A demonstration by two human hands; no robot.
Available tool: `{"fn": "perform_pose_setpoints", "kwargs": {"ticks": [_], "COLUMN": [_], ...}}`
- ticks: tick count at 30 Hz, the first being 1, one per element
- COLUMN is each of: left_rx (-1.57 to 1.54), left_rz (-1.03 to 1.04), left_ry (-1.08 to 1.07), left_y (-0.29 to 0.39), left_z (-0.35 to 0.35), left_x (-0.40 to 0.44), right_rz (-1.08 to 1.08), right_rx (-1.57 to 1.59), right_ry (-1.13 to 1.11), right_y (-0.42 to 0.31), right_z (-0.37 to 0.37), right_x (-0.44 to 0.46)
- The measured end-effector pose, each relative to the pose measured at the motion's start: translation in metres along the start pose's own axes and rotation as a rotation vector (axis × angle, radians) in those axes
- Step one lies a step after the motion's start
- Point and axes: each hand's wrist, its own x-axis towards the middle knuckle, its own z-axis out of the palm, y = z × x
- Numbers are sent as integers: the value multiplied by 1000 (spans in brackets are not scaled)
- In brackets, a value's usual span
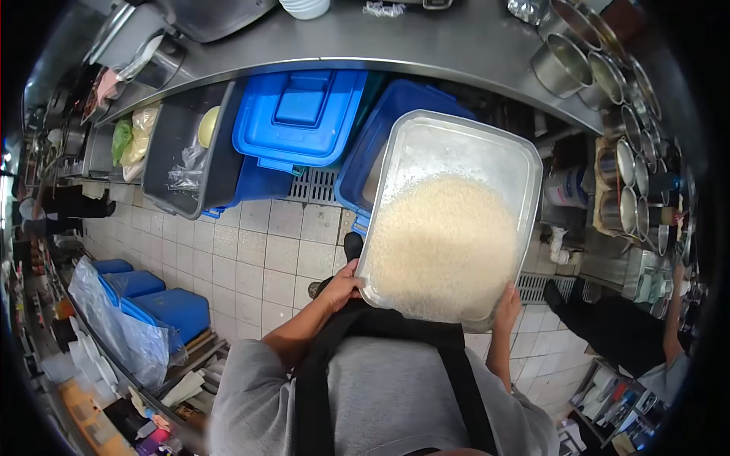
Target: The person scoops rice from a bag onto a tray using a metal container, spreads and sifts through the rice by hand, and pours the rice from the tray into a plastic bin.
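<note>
A large rectangular metal tray (433, 144) is held out in front of my body. Pale, fine grains (449, 243) cover most of its bottom; whether they are breadcrumbs or rice I cannot tell. My left hand (344, 287) grips the tray's near left corner, fingers closed on the rim. At the near right corner, my right hand (505, 307) is closed on the edge, its fingertips partly hidden. Beyond and left of the tray stands an uncovered blue bin (361, 163), partly covered from sight by the tray.
Under the steel counter (334, 38) are a blue lidded bin (296, 140) and a grey tub (171, 175). Metal pots (561, 67) line the right. More blue bins (171, 308) stand at lower left on the tiled floor (258, 251). Another person (616, 319) is at right.
</note>
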Motion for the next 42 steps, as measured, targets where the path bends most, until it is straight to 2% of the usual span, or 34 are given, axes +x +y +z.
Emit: {"fn": "perform_pose_setpoints", "kwargs": {"ticks": [3,5,6,8,10,16,19,22,24,25,27,29,31,33,36,40,42], "left_rx": [-44,-126,-146,-186,-225,-479,-465,-477,-496,-511,-522,-552,-537,-535,-551,-593,-647], "left_rz": [89,198,231,286,332,427,435,445,456,443,427,436,434,437,395,384,365], "left_ry": [-52,-79,-57,-57,-50,-157,-117,-91,-76,-71,-71,-107,-91,-68,-34,-20,20], "left_y": [18,27,48,66,87,164,184,200,211,215,216,215,217,216,214,212,213], "left_z": [8,4,11,-1,-11,-21,-28,-27,-24,-22,-24,-29,-27,-24,-24,-23,-21], "left_x": [-23,-31,-46,-49,-49,-31,-13,-5,-9,-13,-11,-3,-5,-5,-2,2,2], "right_rz": [8,-183,-68,-270,-298,-223,-219,-127,-605,-596,-747,-901,-985,-980,-1040,-1077,-1034], "right_rx": [-23,112,97,112,270,228,211,302,-410,-416,-291,-321,-334,-583,-528,-525,-642], "right_ry": [-56,-71,-146,-12,-175,-273,-257,-291,111,116,81,-31,-84,-219,-140,-171,-389], "right_y": [-37,-61,-100,-52,-101,-168,-189,-219,-251,-274,-321,-344,-364,-375,-386,-409,-428], "right_z": [-24,-24,-28,11,25,83,95,85,69,61,59,75,100,131,169,175,160], "right_x": [10,22,19,72,76,109,121,114,104,95,83,100,118,150,183,213,186]}}
